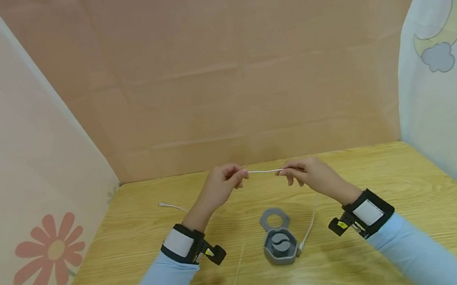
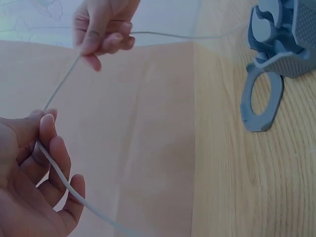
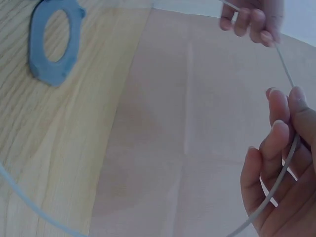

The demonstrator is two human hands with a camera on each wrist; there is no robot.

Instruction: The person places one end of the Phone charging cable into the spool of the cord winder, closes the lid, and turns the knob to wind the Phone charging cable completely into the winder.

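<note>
Both hands hold a thin white cable (image 1: 265,171) stretched taut between them above the wooden table (image 1: 398,168). My left hand (image 1: 225,182) pinches it at one side, and the cable's loose end (image 1: 170,206) trails off to the left on the table. My right hand (image 1: 302,172) pinches the other side; from there the cable (image 1: 309,225) hangs down to a plug beside the grey case. In the left wrist view the cable (image 2: 61,85) runs from my left hand (image 2: 37,163) to my right hand (image 2: 101,32). The right wrist view shows the cable (image 3: 285,66) between my right hand (image 3: 281,163) and my left hand (image 3: 252,19).
A grey hexagonal case (image 1: 280,245) with its ring-shaped lid (image 1: 273,217) open stands on the table below the hands. A thin pale stick (image 1: 237,268) lies left of it. Fabric walls (image 1: 5,151) enclose the table on three sides.
</note>
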